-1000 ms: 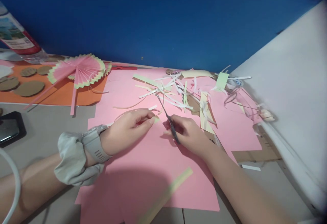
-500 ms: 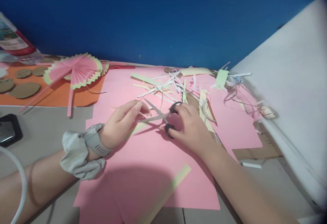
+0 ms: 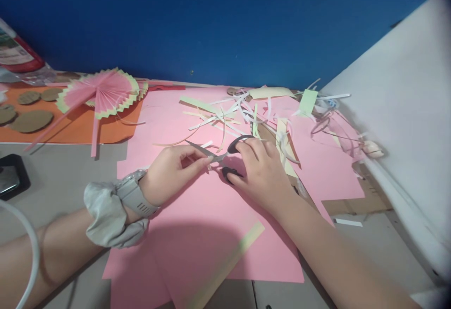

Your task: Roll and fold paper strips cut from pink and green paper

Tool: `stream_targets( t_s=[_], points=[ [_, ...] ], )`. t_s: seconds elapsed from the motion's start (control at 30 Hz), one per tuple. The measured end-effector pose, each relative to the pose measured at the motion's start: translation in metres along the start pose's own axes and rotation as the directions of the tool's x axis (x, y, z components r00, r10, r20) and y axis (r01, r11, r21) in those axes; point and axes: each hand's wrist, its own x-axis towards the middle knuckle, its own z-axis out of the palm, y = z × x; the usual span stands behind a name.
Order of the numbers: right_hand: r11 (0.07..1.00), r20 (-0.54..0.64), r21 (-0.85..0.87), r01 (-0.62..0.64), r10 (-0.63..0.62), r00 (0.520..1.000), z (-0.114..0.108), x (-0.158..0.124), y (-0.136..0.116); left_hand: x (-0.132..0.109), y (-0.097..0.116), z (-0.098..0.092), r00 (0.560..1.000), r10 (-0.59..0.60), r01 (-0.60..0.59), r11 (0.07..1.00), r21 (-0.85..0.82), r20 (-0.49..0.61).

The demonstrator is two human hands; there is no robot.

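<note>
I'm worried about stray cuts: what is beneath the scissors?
Pink paper shows below the scissors, held in the right hand. Whatever lies behind the left hand, near the blades, is covered.

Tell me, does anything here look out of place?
The paper strips beyond the scissors look untidy, tangled and overlapping at all angles. The far-left bottle appears tilted, though lens distortion may explain that.

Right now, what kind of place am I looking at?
Probably a paper-craft corner, though I can't tell whether it's at home or school. Clues: black-handled metal scissors, a messy pile of thin white and green paper strips, and a pink pleated paper fan with yellow-green edges.
</note>
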Motion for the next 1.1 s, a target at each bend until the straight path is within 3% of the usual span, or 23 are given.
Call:
stream_targets(
  t_s=[0.53, 0.77, 0.93, 1.1],
  points=[
    [0.989, -0.089, -0.119, -0.087, 0.077, 0.993, 0.0, -0.002, -0.012, 0.0, -0.001, 0.004, 0.996, -0.07, 0.062, 0.99, -0.126, -0.062],
    [0.985, -0.081, -0.11, -0.133, 0.125, 0.989, 0.003, -0.001, -0.003, 0.004, -0.009, 0.002, 0.978, -0.117, 0.077, 0.973, -0.217, -0.174],
    [0.974, -0.089, 0.04, -0.224, 0.227, 0.97, 0.008, 0.001, 0.009, 0.007, -0.011, -0.007, 0.938, -0.132, 0.025, 0.948, -0.319, -0.32],
    [0.9, -0.147, 0.382, -0.211, 0.284, 0.947, 0.015, 0.002, 0.02, 0.011, -0.02, -0.009, 0.881, -0.132, -0.092, 0.894, -0.439, -0.455]
  ],
)
